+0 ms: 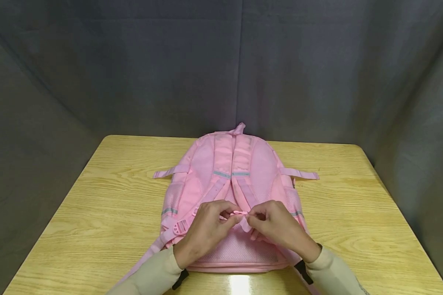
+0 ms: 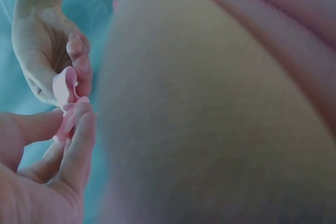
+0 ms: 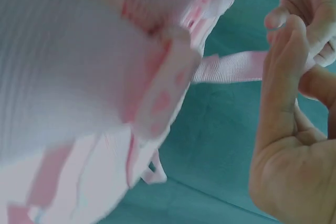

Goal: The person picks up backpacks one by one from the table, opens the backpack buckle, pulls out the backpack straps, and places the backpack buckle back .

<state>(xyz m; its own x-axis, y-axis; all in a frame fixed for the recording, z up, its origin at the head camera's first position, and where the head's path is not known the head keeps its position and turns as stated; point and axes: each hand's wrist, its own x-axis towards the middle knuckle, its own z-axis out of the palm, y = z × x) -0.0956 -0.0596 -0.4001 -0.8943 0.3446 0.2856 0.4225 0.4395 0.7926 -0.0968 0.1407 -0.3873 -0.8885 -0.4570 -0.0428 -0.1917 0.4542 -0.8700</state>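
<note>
A pink backpack (image 1: 262, 164) lies on the table with its shoulder straps (image 1: 223, 153) facing up. Over its lower half both hands meet at a pink webbing strap (image 3: 231, 67). My left hand (image 1: 208, 225) pinches a small pink buckle (image 2: 68, 119) on that strap between thumb and fingers. Just to the right, the thumb and fingertips of my right hand (image 1: 277, 225) pinch the webbing, whose loose end (image 1: 245, 224) hangs below. A fold of webbing (image 2: 64, 85) stands up between the two hands in the left wrist view. The fingers partly hide the buckle.
A pink adjuster buckle (image 1: 181, 227) sits on the lower left strap, which runs toward the front edge of the wooden table (image 1: 107, 205). Side straps (image 1: 299, 173) stick out from the bag. A dark cloth (image 1: 170, 73) hangs behind and beside the table.
</note>
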